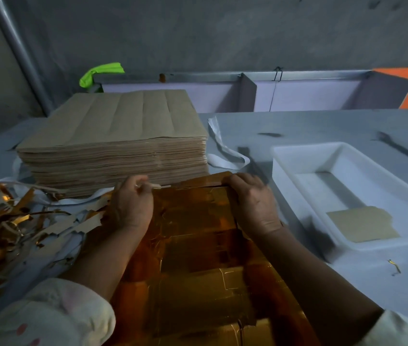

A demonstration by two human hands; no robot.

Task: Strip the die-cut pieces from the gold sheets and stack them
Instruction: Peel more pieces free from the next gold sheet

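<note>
The gold sheet (198, 245) lies face up on the grey table (322, 126), directly in front of the person, with its die-cut lines showing as faint creases. The right hand (255, 203) curls over the sheet's far edge and grips it. The left hand (130, 203) pinches a pale strip (155, 186) of trim at the same edge. Behind stands a tall stack of brown-backed sheets (113, 146), and a waste heap (10, 221) of torn strips lies to the left. To the right, a white tray (297, 151) holds one cut piece (362, 227) (brown side up). The risk, as I judge it, is a tear. If the strip is pulled fast or at an angle, the rip may run past the cut line into a good piece, or the foil may crease under the gripping fingers.
</note>
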